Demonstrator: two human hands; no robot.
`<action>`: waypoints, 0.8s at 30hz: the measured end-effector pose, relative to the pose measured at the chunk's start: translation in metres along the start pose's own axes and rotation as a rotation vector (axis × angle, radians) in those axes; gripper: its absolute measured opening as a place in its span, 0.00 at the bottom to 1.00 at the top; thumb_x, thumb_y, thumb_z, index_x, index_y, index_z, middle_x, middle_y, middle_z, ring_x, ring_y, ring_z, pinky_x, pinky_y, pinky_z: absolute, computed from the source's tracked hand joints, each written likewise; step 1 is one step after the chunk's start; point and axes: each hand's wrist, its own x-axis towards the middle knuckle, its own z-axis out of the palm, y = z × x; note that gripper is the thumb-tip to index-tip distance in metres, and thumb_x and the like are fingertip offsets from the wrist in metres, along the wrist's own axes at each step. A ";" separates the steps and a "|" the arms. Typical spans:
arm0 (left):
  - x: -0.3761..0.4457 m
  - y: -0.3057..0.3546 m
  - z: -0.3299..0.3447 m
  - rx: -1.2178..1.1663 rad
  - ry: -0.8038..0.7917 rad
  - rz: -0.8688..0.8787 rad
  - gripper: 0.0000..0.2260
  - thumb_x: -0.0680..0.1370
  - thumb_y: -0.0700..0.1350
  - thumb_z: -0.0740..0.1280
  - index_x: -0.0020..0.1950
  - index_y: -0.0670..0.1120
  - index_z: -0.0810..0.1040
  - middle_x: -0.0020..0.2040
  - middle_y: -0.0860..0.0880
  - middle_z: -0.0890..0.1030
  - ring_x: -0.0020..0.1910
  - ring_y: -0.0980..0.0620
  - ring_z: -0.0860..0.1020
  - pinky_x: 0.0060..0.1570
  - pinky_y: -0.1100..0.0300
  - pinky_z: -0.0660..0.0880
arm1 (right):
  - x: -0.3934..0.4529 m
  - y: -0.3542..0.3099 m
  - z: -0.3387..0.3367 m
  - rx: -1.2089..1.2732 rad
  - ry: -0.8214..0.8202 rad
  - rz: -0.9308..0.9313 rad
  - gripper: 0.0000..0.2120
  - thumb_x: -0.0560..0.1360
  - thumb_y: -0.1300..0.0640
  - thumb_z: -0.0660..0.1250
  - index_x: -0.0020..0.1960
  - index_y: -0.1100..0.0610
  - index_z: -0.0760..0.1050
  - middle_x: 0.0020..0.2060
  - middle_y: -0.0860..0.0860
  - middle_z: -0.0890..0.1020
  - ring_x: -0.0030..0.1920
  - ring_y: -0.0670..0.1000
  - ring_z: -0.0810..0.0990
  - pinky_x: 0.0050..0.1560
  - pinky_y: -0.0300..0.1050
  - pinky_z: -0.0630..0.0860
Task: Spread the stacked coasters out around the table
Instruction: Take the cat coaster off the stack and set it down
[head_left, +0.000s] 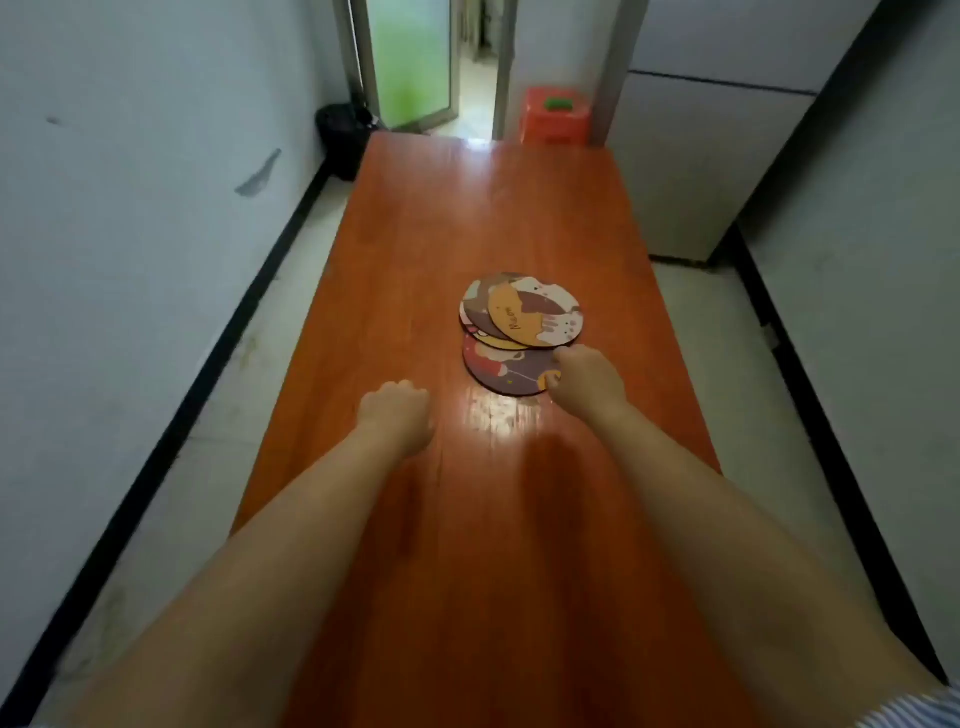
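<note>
A loose stack of round cartoon-printed coasters (524, 312) lies near the middle of the long orange-brown table (467, 208). One dark purple coaster (506, 371) sticks out from the stack's near side. My right hand (589, 382) pinches this coaster's right edge, fingers curled around it. My left hand (397, 418) hovers over the table to the left of the stack, fingers curled into a loose fist with nothing in it.
The table runs away from me between a wall on the left and white cabinets (691, 166) on the right. A red plastic stool (556, 117) stands beyond the far end, a black bin (343, 135) at the far left corner.
</note>
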 end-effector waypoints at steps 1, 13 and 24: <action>0.011 0.000 0.002 0.002 -0.026 -0.009 0.13 0.79 0.47 0.58 0.60 0.44 0.73 0.58 0.43 0.76 0.57 0.45 0.76 0.57 0.51 0.76 | 0.015 0.004 0.003 -0.005 -0.034 0.000 0.11 0.77 0.59 0.61 0.56 0.65 0.74 0.55 0.62 0.78 0.57 0.61 0.75 0.47 0.51 0.73; 0.087 -0.007 0.074 -0.029 -0.096 0.107 0.31 0.79 0.59 0.51 0.76 0.45 0.46 0.79 0.46 0.46 0.78 0.49 0.44 0.76 0.52 0.44 | 0.123 0.071 0.073 0.041 0.088 -0.368 0.11 0.71 0.68 0.69 0.53 0.68 0.79 0.58 0.65 0.80 0.58 0.68 0.77 0.54 0.63 0.78; 0.085 -0.014 0.090 -0.078 -0.017 0.115 0.37 0.72 0.64 0.39 0.76 0.46 0.49 0.79 0.47 0.49 0.78 0.51 0.46 0.76 0.53 0.43 | 0.133 0.072 0.075 -0.140 0.193 -0.525 0.09 0.68 0.63 0.66 0.33 0.66 0.79 0.33 0.61 0.85 0.32 0.61 0.83 0.28 0.44 0.80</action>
